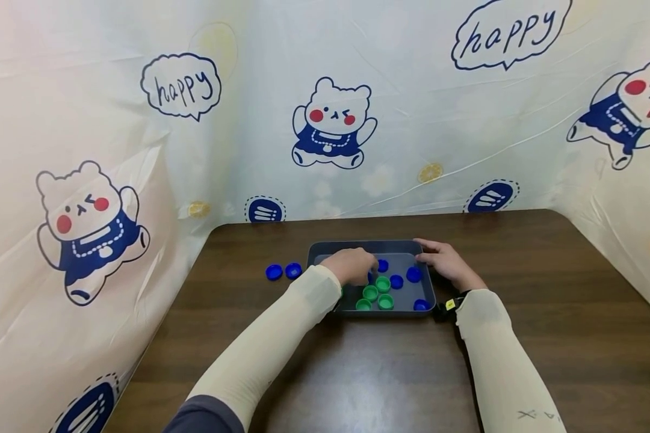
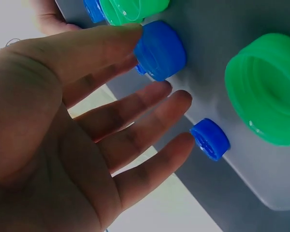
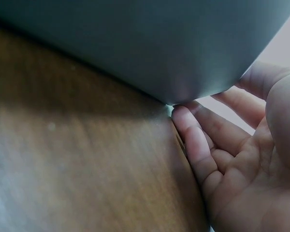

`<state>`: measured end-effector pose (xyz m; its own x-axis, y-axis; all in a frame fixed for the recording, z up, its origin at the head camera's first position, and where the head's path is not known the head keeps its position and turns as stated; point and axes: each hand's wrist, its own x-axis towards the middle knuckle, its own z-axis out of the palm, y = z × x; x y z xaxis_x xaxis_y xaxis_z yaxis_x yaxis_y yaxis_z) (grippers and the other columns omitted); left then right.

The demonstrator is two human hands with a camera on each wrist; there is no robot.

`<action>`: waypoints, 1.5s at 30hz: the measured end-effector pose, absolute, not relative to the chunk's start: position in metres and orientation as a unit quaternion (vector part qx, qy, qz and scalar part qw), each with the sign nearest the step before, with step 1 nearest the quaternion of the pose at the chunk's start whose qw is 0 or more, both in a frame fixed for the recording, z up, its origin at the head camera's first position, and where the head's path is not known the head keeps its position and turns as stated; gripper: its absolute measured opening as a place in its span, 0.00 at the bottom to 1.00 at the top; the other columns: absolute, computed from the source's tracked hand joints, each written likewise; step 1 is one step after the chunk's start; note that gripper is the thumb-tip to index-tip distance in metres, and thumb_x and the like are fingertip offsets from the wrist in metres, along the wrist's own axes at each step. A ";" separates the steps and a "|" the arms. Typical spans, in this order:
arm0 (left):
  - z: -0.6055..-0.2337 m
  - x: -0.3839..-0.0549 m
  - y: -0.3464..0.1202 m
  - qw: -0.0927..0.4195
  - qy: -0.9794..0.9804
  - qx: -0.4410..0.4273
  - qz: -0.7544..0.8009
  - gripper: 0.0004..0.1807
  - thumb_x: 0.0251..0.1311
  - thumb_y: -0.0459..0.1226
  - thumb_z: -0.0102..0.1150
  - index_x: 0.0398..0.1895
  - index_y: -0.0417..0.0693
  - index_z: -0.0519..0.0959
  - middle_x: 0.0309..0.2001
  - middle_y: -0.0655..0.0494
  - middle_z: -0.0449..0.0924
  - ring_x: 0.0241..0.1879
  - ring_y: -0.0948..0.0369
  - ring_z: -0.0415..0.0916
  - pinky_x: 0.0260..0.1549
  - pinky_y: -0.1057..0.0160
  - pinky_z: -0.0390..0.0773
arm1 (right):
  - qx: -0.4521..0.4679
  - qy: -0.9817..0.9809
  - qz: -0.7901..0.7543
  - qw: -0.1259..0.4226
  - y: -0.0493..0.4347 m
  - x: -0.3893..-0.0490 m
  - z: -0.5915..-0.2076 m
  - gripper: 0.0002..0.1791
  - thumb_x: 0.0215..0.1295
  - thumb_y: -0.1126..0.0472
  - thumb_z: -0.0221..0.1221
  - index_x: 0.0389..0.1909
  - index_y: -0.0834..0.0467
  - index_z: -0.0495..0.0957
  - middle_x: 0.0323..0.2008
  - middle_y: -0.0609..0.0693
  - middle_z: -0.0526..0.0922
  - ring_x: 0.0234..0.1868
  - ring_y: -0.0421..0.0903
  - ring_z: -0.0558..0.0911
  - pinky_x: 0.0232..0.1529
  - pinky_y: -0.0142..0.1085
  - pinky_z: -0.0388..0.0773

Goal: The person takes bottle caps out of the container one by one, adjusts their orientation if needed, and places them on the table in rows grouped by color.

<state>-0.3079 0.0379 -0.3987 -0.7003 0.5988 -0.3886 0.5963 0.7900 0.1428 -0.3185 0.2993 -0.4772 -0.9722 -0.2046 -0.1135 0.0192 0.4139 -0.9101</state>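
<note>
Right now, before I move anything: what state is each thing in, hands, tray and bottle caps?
Dark gray tray: right side up on the wooden table
Left hand: pinching a blue bottle cap in the tray
Right hand: gripping the tray's far right corner
Green bottle caps: in tray; those plainly seen, open side up
Scattered blue bottle caps: in tray
Two blue bottle caps: on table, left of tray

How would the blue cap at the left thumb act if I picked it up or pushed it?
The blue cap is probably stiff, since its wall looks like firm, evenly round plastic. It may feel light, if it's hollow like the green cap nearby. Its round side could let it roll if stood on edge.
</note>
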 end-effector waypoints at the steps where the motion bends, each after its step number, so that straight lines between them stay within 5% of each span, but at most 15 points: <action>1: -0.398 -0.308 0.038 0.213 0.921 0.325 0.003 0.21 0.67 0.33 0.56 0.62 0.54 0.77 0.58 0.57 0.77 0.44 0.63 0.76 0.34 0.66 0.76 | -0.056 0.835 -0.538 0.103 0.299 -0.319 -0.477 0.31 0.69 0.58 0.58 0.72 0.55 0.63 0.67 0.62 0.67 0.61 0.58 0.71 0.57 0.49 0.69; 15: -0.398 -0.306 0.037 0.216 0.918 0.332 0.002 0.21 0.65 0.29 0.56 0.59 0.53 0.80 0.57 0.56 0.78 0.39 0.63 0.74 0.30 0.68 0.75 | -0.059 0.835 -0.536 0.108 0.297 -0.316 -0.474 0.32 0.69 0.59 0.57 0.72 0.57 0.62 0.68 0.64 0.64 0.67 0.60 0.63 0.64 0.55 0.62; 36: -0.400 -0.308 0.038 0.195 0.910 0.364 0.006 0.21 0.67 0.26 0.53 0.57 0.54 0.81 0.55 0.59 0.80 0.47 0.64 0.78 0.41 0.68 0.78 | -0.054 0.831 -0.540 0.118 0.298 -0.314 -0.473 0.32 0.70 0.57 0.57 0.73 0.56 0.62 0.70 0.64 0.60 0.69 0.61 0.61 0.65 0.58 0.58; 45: -0.394 -0.308 0.037 0.173 0.913 0.369 0.009 0.18 0.66 0.30 0.58 0.57 0.54 0.81 0.53 0.57 0.81 0.42 0.64 0.78 0.46 0.63 0.79 | -0.054 0.837 -0.533 0.109 0.298 -0.313 -0.473 0.31 0.69 0.58 0.58 0.72 0.56 0.64 0.69 0.63 0.63 0.67 0.61 0.63 0.64 0.56 0.61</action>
<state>-0.3080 0.0375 -0.3936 -0.6685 0.6764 -0.3091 0.6700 0.7282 0.1444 -0.3134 0.2982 -0.4734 -0.9704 -0.2062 -0.1258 0.0266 0.4265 -0.9041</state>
